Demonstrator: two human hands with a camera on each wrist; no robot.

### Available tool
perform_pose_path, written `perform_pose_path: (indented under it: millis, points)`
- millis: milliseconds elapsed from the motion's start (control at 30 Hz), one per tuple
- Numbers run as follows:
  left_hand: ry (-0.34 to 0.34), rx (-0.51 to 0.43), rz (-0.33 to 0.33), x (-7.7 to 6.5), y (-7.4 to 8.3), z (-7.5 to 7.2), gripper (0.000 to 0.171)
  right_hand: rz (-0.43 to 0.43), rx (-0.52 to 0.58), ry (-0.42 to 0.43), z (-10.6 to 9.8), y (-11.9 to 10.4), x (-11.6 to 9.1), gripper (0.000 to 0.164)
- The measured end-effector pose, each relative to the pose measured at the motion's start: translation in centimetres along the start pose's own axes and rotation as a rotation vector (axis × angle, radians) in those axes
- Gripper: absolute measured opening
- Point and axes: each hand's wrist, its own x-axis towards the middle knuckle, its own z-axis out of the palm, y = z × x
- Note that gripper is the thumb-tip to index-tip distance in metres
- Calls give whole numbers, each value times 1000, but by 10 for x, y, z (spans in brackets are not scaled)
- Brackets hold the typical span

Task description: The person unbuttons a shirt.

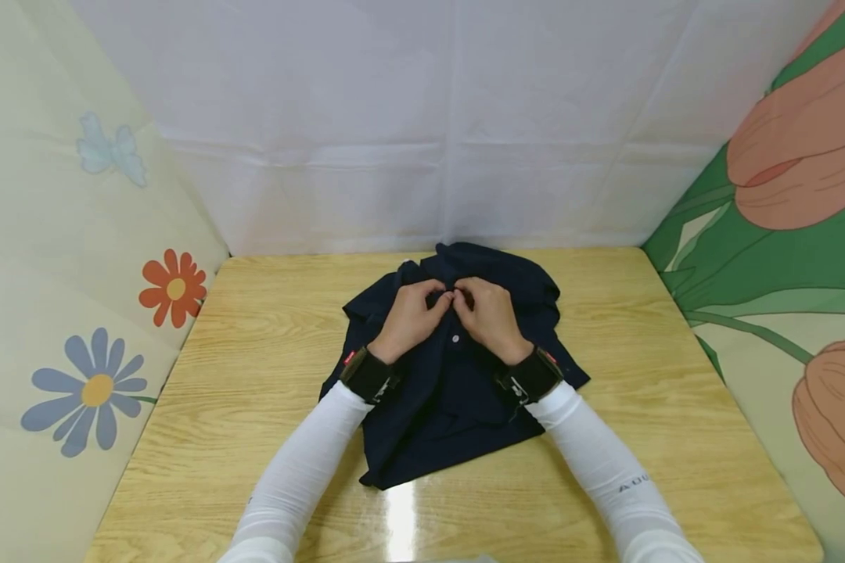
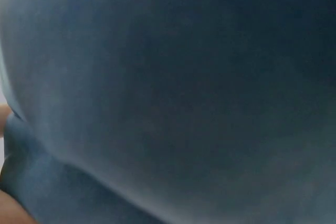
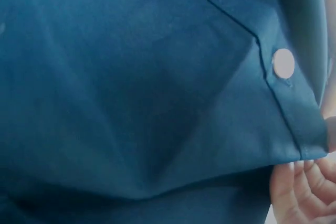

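Note:
A dark navy shirt (image 1: 401,422) with white buttons lies rumpled on the table. My left hand (image 1: 410,319) and right hand (image 1: 491,317) meet at its front opening near the top, thumbs and fingertips pinching the cloth there. One white button (image 1: 455,338) shows just below the fingertips. Up close in the right wrist view, another look at the placket gives a pale round button (image 3: 283,63), with curled fingers (image 3: 302,195) at the cloth's edge. Blurred cloth (image 2: 168,98) fills most of the left wrist view. What exactly lies between the fingertips is hidden.
The light wood-grain table (image 1: 253,375) reaches to a white cloth backdrop (image 1: 359,117). Flower-printed panels stand at the left (image 1: 14,274) and right (image 1: 767,328). Both wrists wear black straps over white sleeves.

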Motion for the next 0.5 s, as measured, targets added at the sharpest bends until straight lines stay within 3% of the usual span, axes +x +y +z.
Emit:
perform_pose_path:
  millis: [167,333,500]
  points:
    - [34,57,8,0,0,-4,24,34,25,33,0,2,1,17]
    - [58,47,-4,-2,-9,-17,21,77,20,86,-7,9,4,18]
    - [-47,152,9,-4,-21,-34,29,91,71,146,-14,17,5,20]
